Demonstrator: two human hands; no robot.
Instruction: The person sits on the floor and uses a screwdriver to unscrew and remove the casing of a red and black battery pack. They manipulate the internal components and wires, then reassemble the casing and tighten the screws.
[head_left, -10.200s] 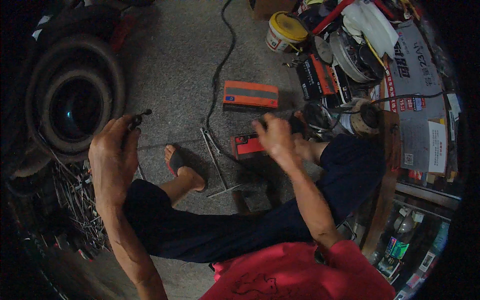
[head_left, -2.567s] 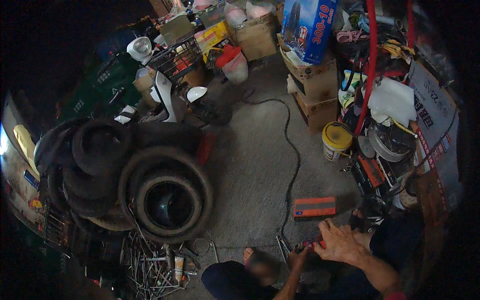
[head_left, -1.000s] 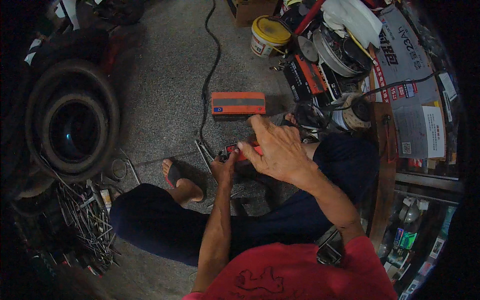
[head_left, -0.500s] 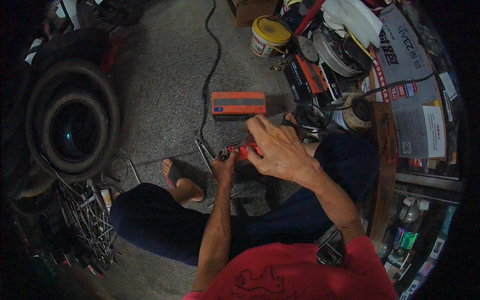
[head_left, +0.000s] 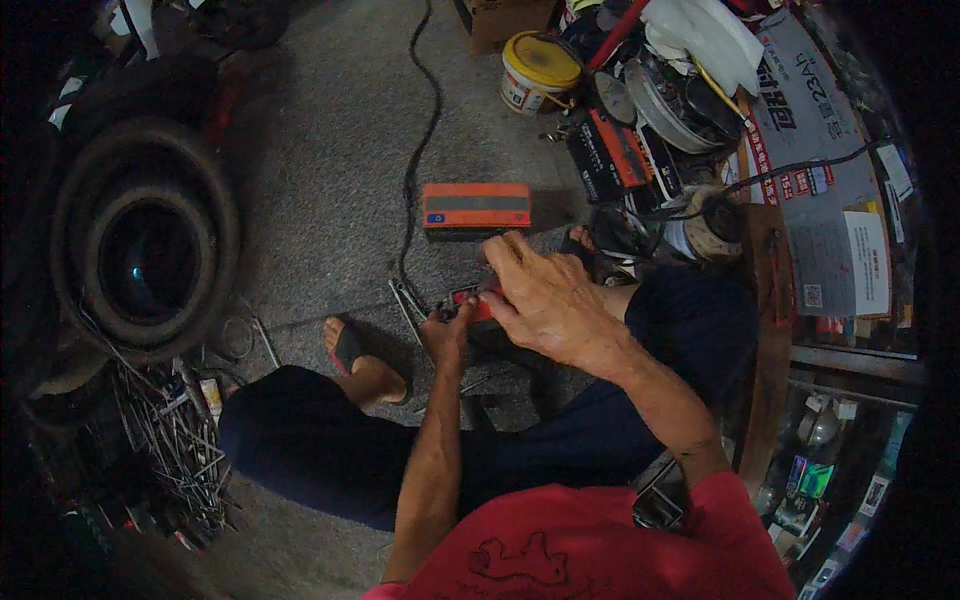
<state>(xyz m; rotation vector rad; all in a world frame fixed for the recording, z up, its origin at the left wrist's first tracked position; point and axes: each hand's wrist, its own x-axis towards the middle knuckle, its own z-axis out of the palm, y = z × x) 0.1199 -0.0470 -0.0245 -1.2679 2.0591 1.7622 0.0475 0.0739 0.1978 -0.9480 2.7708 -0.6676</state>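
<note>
Red-topped battery (head_left: 484, 311) is touched by the left hand (head_left: 446, 334) and partly hidden by the right hand (head_left: 556, 302); neither grip can be told.

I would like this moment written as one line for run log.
left hand: at left end of red block | right hand: over same block, contact unclear | orange box: on floor, beyond block

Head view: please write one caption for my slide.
Left hand and right hand at a red-topped block, orange-topped block beyond.
</note>
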